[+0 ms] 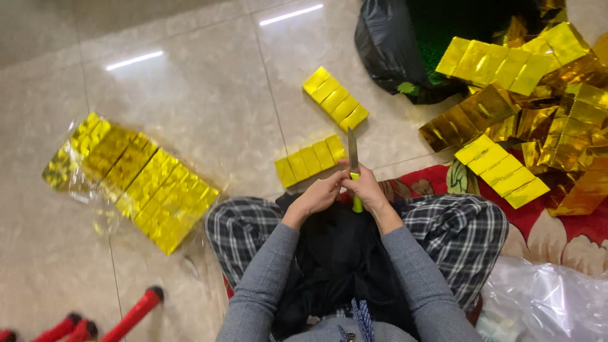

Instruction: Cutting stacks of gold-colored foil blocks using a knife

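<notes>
I sit cross-legged on the floor in checked trousers. My right hand [365, 188] grips the green handle of a knife [353, 157] whose blade points away from me. My left hand [316, 195] meets the right at the handle, fingers curled against it. Just beyond the hands lies a short row of gold foil paper blocks [309, 161], and a second row of gold blocks [335, 99] lies farther out on the tile.
A clear plastic bag of gold blocks [136, 180] lies at the left. Loose gold foil packs [525, 107] pile at the right beside a black bag [389, 47]. A red patterned rug [544, 221], clear plastic [544, 301] and red handles [133, 313] are near me.
</notes>
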